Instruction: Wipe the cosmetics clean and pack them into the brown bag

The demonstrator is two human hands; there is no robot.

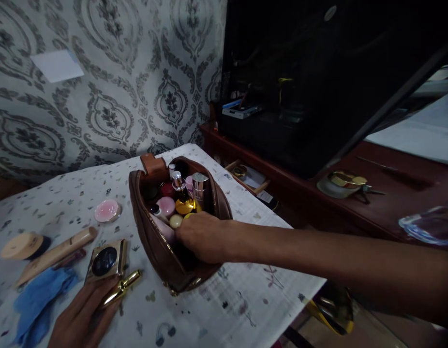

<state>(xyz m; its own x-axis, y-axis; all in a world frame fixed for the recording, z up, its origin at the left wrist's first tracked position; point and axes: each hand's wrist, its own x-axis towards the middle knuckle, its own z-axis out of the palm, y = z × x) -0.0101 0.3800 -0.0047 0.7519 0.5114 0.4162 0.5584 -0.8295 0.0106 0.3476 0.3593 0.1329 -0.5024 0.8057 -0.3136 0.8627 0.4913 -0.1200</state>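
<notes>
A brown makeup bag [146, 237] lies unzipped on the cloth, packed with bottles, jars and tubes. My right hand [204, 237] reaches inside, fingers curled down among the items; what they grip, if anything, is hidden. Close to it are a cream-coloured round cap [176, 221], an amber glass bottle [184, 205], a silver-capped bottle [200, 186] and a pink round jar [166, 206]. At the lower left, my left hand [88, 311] has a gold lipstick tube [122, 288] between its fingers and thumb. Its fingertips reach the edge of a gold square compact [107, 260].
Left of the bag lie a pink round container [107, 210], a beige tube [60, 253], a tan-lidded jar [24, 245] and a blue cloth [44, 302]. On the right, a dark-red desk [380, 188] carries a large black screen [300, 87] and a gold-lidded jar [342, 183].
</notes>
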